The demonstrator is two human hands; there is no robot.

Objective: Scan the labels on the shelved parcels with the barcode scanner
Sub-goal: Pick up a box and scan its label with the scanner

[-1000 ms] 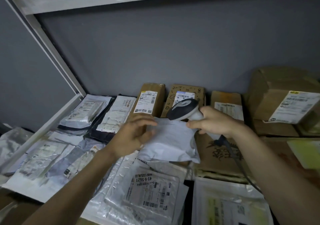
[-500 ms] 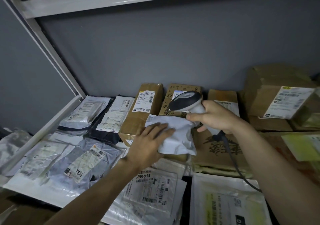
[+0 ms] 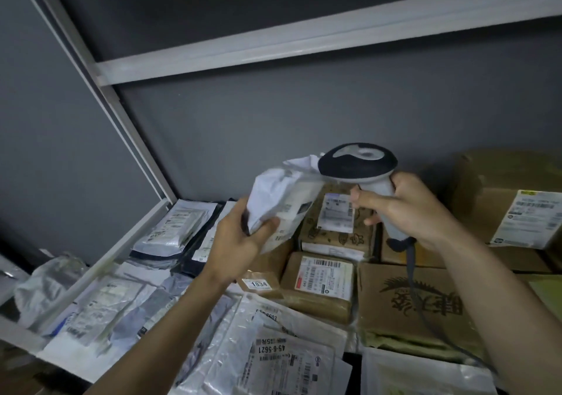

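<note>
My left hand grips a crumpled white poly-bag parcel and holds it tilted up above the shelf, its label side facing right. My right hand grips the handle of the corded barcode scanner, whose dark head sits right beside the raised parcel's upper edge. Below lie a brown taped parcel with a white label, a small box marked 1834 and a patterned brown box with a label.
Plastic mailers with labels cover the shelf front and left. Cardboard boxes stack at the right, one printed box under the scanner cable. A white shelf rail runs overhead; a slanted frame post stands left.
My left hand has lifted the white parcel off the boxes and turned it up toward the scanner. The scanner hand rose with it, and the brown labelled parcel underneath is uncovered.
</note>
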